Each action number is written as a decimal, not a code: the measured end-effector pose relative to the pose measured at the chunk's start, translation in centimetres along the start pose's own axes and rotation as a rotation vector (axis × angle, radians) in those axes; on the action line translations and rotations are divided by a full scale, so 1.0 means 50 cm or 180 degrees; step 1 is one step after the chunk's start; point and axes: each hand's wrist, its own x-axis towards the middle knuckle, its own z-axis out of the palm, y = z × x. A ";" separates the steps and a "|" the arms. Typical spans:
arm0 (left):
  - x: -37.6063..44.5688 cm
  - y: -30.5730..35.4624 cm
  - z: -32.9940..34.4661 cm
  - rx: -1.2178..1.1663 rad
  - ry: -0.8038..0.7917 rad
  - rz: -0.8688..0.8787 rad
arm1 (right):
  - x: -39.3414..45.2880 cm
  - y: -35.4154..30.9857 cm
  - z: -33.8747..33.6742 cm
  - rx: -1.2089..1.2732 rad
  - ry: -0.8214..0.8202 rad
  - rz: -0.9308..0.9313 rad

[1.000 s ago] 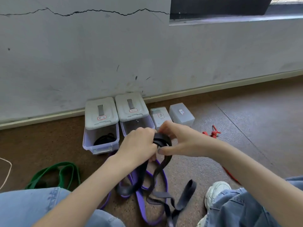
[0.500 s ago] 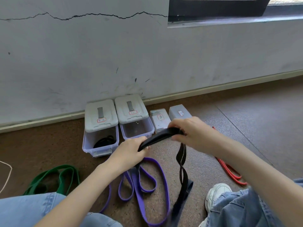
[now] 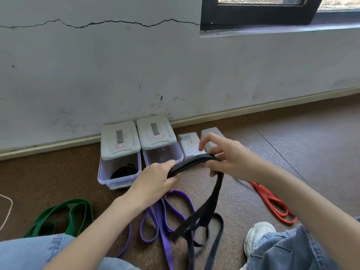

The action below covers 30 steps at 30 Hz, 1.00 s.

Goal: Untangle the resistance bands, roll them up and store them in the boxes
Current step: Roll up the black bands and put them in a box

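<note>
Two forearms are stretched forward above the floor (image 3: 292, 152). A black band (image 3: 214, 195) is held taut between the hands, its tail draped down over the purple band (image 3: 165, 227). It is gripped by the left hand (image 3: 153, 182) and pinched by the right hand (image 3: 224, 160), whose index finger is raised.

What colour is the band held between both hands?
Black band, seen in the head view.

Left hand (image 3: 155, 179) and right hand (image 3: 224, 158) grip a black band (image 3: 214, 195) stretched between them; its tail hangs over a purple band (image 3: 165, 215) on the floor (image 3: 292, 152).
</note>
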 end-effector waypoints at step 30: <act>0.008 -0.022 -0.046 -0.1918 -0.0177 -0.0966 | -0.005 0.025 -0.004 -0.0047 0.0947 -0.0298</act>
